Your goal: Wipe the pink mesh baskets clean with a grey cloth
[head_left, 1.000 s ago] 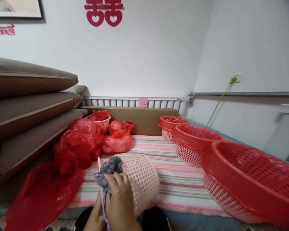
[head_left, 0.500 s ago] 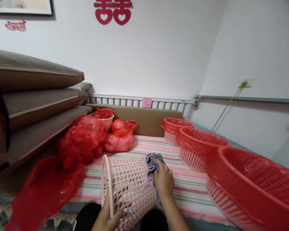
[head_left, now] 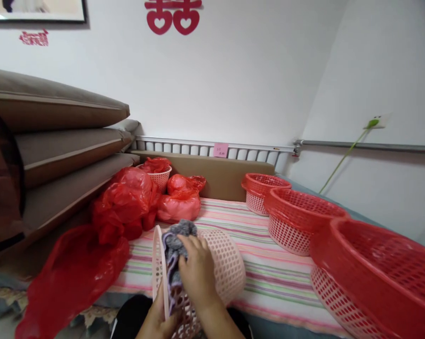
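Note:
A pale pink perforated basket (head_left: 228,263) lies on its side at the front of the striped cloth (head_left: 269,278), its rim facing left. My left hand (head_left: 163,315) grips that rim low down, fingers wrapped round it. My right hand (head_left: 198,268) is closed on a grey cloth with a purple edge (head_left: 179,233), pressed against the basket's upper side near the rim. Part of the cloth hangs down over the holes beside the rim.
Three baskets lined with red plastic (head_left: 375,278) stand in a row on the right. Red plastic bags (head_left: 127,197) and another pink basket (head_left: 160,180) sit at the left, beside stacked cushions (head_left: 71,146). A tan board (head_left: 226,176) stands at the back.
My right hand has moved left with the grey cloth, from the basket's bottom end to near its rim. My left hand still holds the rim. The view has shifted slightly.

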A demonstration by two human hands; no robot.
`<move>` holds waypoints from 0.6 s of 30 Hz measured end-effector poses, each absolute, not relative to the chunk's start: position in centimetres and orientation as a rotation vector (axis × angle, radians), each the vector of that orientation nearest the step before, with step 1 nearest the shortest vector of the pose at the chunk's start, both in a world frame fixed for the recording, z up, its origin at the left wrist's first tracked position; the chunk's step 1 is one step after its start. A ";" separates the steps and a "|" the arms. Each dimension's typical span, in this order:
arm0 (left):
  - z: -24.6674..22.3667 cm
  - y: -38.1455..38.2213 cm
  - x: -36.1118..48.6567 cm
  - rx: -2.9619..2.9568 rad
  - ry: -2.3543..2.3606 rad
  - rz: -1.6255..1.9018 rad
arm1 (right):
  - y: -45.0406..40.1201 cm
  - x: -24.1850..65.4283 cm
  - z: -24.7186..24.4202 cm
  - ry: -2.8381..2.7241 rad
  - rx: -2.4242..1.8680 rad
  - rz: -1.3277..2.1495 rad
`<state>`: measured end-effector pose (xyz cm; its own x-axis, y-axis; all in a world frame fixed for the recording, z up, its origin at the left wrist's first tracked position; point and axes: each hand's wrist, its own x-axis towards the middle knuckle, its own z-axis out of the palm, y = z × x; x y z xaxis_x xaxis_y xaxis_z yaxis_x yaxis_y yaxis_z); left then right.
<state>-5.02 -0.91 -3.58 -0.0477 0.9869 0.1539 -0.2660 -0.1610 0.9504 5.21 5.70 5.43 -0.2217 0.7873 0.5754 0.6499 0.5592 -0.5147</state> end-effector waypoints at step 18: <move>-2.8 0.3 -5.7 1.255 0.870 1.204 | 11.7 17.6 2.2 -1.701 -1.801 -0.091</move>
